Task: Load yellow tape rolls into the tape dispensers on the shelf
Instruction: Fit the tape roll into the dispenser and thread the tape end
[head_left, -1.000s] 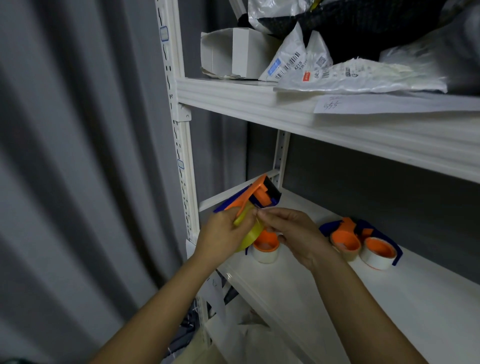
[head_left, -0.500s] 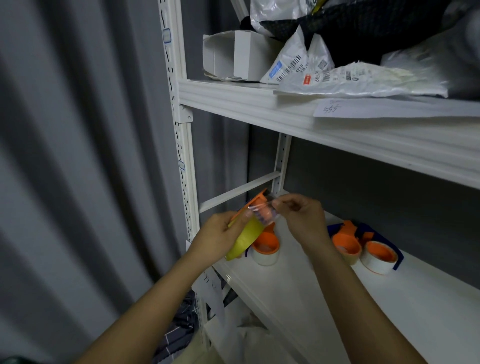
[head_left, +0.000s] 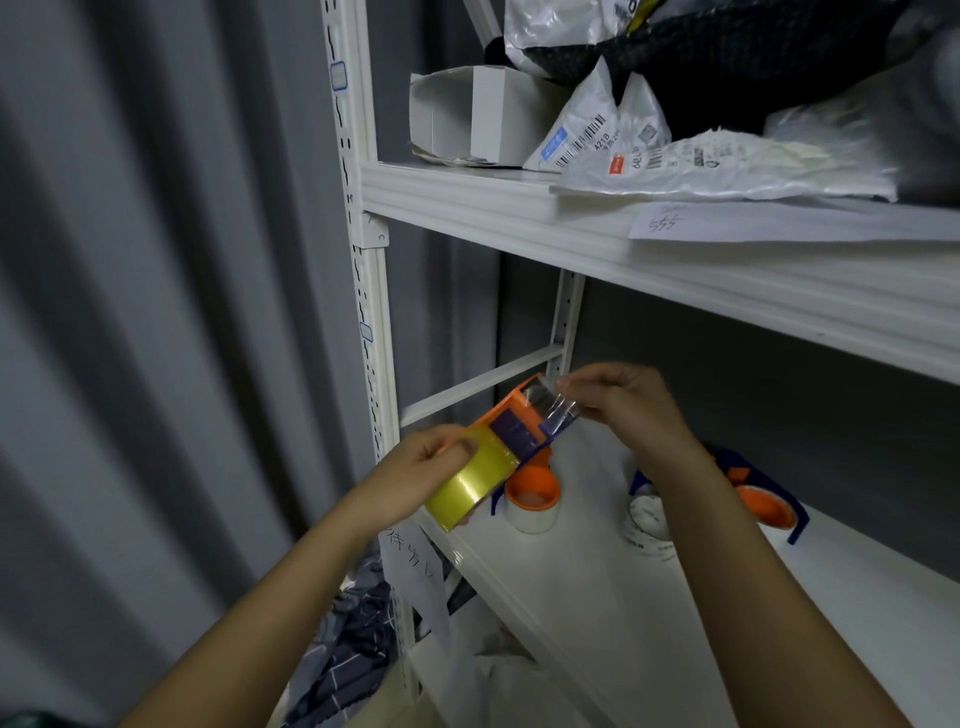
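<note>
- Behind and below both hands stands a white metal shelving unit (head_left: 623, 561), its lower shelf running under the wrists and its upper shelf well above them.
- On that upper shelf, far above the hands, lie crumpled white plastic mailing bags with barcode labels (head_left: 675, 161), with an open white cardboard box (head_left: 467, 119) at their left.
- Left of the left hand hangs a grey pleated curtain (head_left: 156, 312).
- Left hand (head_left: 415, 478) grips the yellow glossy tape roll (head_left: 475, 483), thumb curled over its top; the roll sits in an orange and blue plastic tape dispenser (head_left: 519, 421) held up above the lower shelf.
- Right hand (head_left: 628, 410) pinches the clear free end of the tape (head_left: 553, 408), stretched over the dispenser's front end between the two hands.
- Just below the held dispenser, on the lower shelf, rests a second orange and blue dispenser with a white roll (head_left: 530, 499).
- Under the right wrist, partly hidden by it, lie more orange and blue dispensers (head_left: 763, 504) and a white printed roll (head_left: 644, 519).
- Below the left wrist a white paper slip with handwriting (head_left: 415, 566) hangs from the shelf edge.
</note>
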